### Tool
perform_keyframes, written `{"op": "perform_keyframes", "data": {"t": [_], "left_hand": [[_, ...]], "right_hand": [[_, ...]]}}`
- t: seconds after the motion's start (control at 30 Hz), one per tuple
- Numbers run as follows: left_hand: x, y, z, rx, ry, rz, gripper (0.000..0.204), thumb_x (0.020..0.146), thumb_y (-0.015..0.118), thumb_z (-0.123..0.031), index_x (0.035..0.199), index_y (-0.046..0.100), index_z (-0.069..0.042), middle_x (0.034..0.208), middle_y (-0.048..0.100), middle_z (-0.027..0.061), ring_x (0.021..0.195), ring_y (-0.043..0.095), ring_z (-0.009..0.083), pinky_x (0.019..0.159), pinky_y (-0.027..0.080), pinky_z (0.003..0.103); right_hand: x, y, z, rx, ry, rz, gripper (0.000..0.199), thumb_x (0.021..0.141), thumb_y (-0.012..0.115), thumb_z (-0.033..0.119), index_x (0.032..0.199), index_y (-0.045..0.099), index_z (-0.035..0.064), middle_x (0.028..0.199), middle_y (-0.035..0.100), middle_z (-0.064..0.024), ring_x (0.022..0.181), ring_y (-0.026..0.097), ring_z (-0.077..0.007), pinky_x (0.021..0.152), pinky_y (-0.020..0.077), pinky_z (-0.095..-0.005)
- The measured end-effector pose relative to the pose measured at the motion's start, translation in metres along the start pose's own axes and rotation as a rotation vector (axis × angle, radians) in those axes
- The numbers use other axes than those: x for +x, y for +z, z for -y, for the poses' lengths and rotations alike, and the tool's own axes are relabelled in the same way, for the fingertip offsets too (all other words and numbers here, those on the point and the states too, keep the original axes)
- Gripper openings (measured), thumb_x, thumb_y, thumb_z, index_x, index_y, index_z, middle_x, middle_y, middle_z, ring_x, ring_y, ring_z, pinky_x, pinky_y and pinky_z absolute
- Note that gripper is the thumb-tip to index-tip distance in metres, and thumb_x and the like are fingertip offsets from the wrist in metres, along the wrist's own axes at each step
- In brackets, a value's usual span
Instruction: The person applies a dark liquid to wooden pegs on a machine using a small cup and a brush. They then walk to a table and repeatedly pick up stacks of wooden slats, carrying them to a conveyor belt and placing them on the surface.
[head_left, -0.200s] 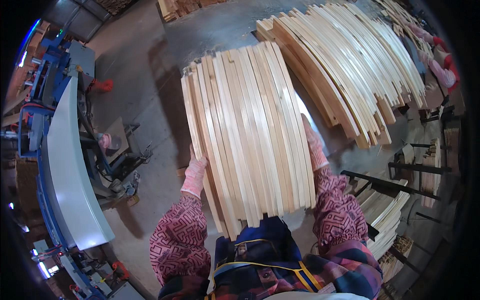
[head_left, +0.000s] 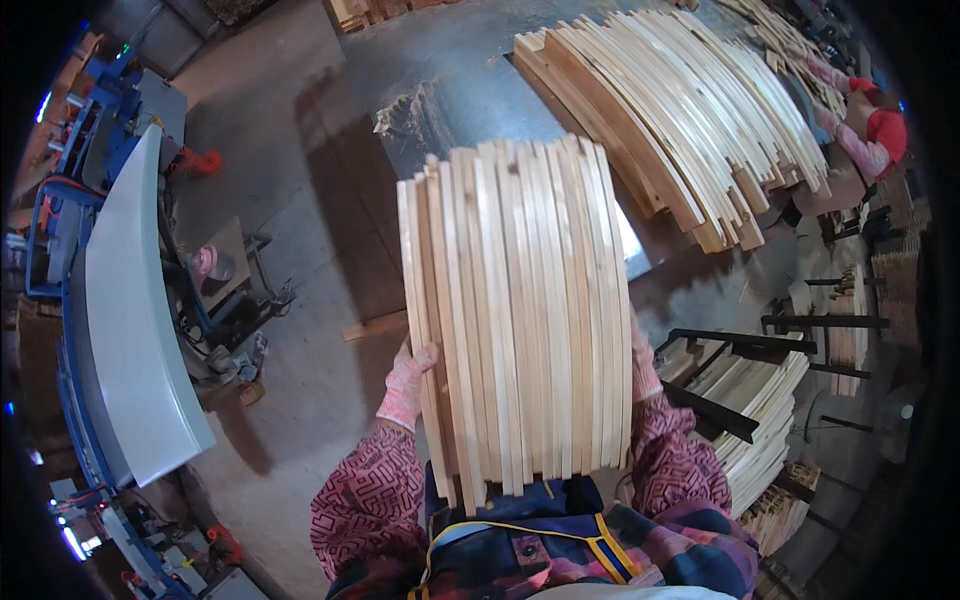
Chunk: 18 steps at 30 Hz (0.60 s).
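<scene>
wooden slats (head_left: 520, 310), a bundle of long pale strips stood side by side on edge, were carried flat against the chest, tops fanning away from the body. left hand (head_left: 408, 385) in a pink knit glove was pressed on the bundle's outer left edge, fingers wrapped round the first slats. right hand (head_left: 643, 362), also pink-gloved, was clamped against the right edge; most of it hidden behind the wood, so finger spread could not be told. bundle squeezed between both palms, lower ends just above the dark apron (head_left: 520, 545). beyond the far tips of the held bundle, a grey metal-topped bench (head_left: 450, 70) bore a large stack of similar slats (head_left: 680, 120). right of the grip and lower, shorter slat stacks on a black rack (head_left: 750, 400). well left of the grip, a blue machine with a pale grey table (head_left: 130, 330). far upper right, another person in a red top (head_left: 880, 125) at the bench. concrete floor (head_left: 300, 200) under all.
</scene>
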<state>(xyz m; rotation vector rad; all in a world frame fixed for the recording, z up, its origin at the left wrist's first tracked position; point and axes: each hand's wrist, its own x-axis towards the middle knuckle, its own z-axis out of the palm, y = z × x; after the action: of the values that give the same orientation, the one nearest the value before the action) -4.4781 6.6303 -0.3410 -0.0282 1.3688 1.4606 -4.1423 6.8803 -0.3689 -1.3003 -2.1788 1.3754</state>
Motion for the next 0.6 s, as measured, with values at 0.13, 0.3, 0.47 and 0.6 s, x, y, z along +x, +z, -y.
{"op": "perform_keyframes", "data": {"t": [0.13,0.3,0.47,0.6], "left_hand": [[-0.031,-0.017,0.04,-0.094,-0.183,-0.018,0.103,0.074,0.089,-0.033,0.153,0.03,0.0,0.132,0.059,0.0149,0.12,0.058,0.0268,0.101,0.051,0.041],[-0.011,-0.037,0.047,-0.188,-0.268,0.196,0.092,0.075,0.082,-0.023,0.15,0.034,0.0,0.125,0.061,0.0111,0.111,0.061,0.0215,0.097,0.052,0.036],[0.006,-0.044,0.061,0.001,-0.199,0.149,0.087,0.073,0.075,-0.017,0.148,0.037,0.002,0.12,0.062,0.0098,0.097,0.063,0.0189,0.093,0.052,0.033],[0.004,-0.029,0.035,0.106,-0.163,0.085,0.091,0.071,0.074,-0.018,0.149,0.034,0.005,0.122,0.061,0.0131,0.098,0.064,0.0222,0.09,0.054,0.034]], "right_hand": [[-0.083,-0.002,-0.014,-0.016,0.204,-0.014,0.066,0.105,0.046,0.047,0.153,0.039,0.0025,0.153,0.048,-0.0141,0.13,0.057,-0.0289,0.108,0.0461,-0.0374],[-0.079,-0.007,-0.024,-0.016,0.284,-0.02,0.065,0.105,0.046,0.047,0.153,0.04,0.0025,0.152,0.049,-0.014,0.13,0.057,-0.0286,0.108,0.0465,-0.0375],[-0.044,0.008,-0.032,-0.005,0.289,0.023,0.065,0.105,0.046,0.047,0.152,0.04,0.0024,0.152,0.049,-0.0138,0.13,0.057,-0.0283,0.108,0.0469,-0.0375],[-0.053,0.006,-0.033,0.006,0.336,-0.022,0.065,0.105,0.046,0.047,0.152,0.04,0.0024,0.151,0.05,-0.0137,0.13,0.057,-0.028,0.107,0.0472,-0.0375]]}}
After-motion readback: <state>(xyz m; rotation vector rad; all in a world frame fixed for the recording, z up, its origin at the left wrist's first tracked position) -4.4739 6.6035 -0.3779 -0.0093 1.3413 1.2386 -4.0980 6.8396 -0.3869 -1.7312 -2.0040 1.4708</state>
